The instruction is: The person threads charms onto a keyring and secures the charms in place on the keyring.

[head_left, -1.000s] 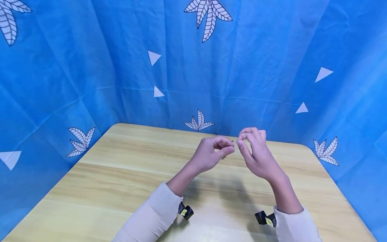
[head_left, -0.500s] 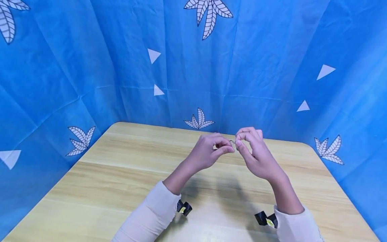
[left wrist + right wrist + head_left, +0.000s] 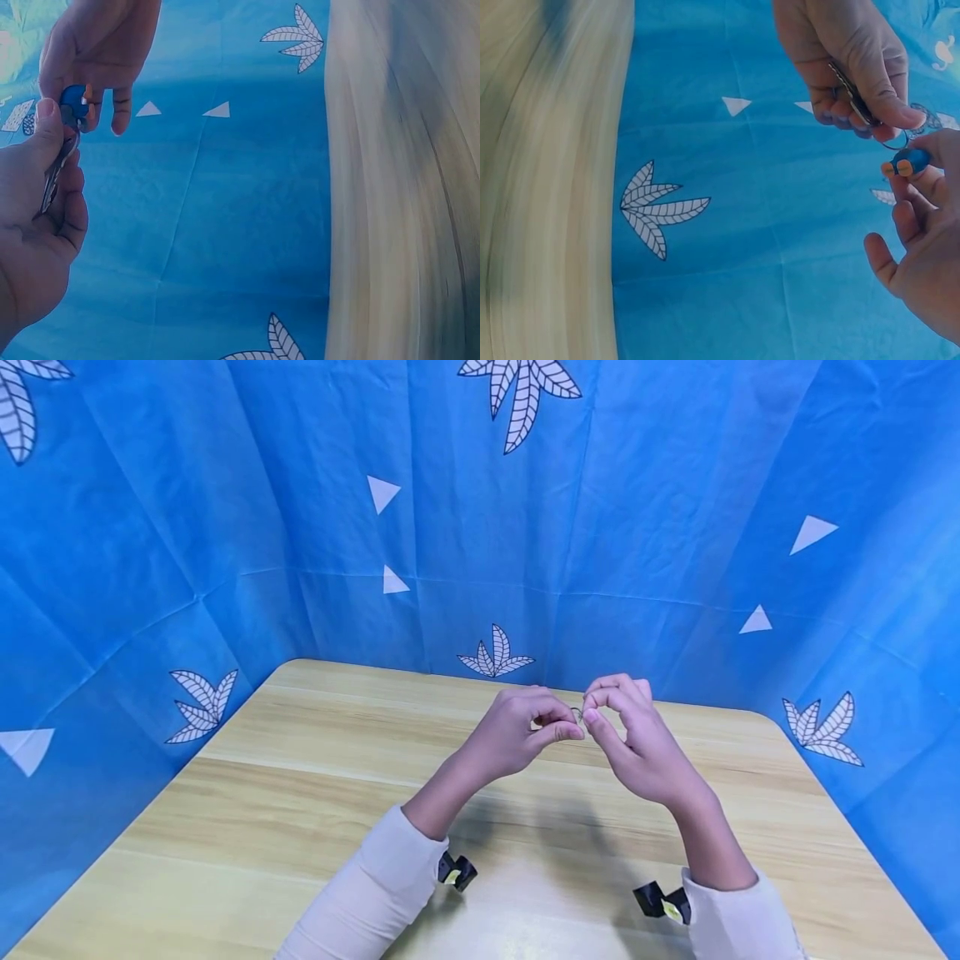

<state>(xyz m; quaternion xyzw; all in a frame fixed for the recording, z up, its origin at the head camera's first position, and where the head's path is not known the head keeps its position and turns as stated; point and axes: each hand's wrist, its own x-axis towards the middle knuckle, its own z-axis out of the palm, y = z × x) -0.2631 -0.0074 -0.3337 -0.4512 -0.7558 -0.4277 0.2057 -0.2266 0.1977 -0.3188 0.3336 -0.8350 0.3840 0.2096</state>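
Note:
Both hands are raised over the far part of the table, fingertips close together. The left hand (image 3: 513, 735) pinches a metal key (image 3: 853, 91) between thumb and fingers, its blade lying along the palm. Bridging the two hands is a thin key ring (image 3: 897, 142), partly covered by fingertips. At the ring's other side, the right hand (image 3: 637, 743) pinches a small blue keychain charm (image 3: 915, 159) with orange, foot-like ends. In the left wrist view the charm (image 3: 73, 99) sits just above the left thumb. Whether the ring is spread apart is too small to tell.
A light wood-grain table (image 3: 300, 827) lies under the hands. Blue cloth (image 3: 480, 543) with white leaf and triangle prints hangs around its back and sides. Black wrist cameras (image 3: 457, 872) sit at both light sleeves.
The right hand has moved slightly left, closing the small gap to the left hand. The ring between the fingertips shows more clearly than a second ago. Both hands keep their pinch.

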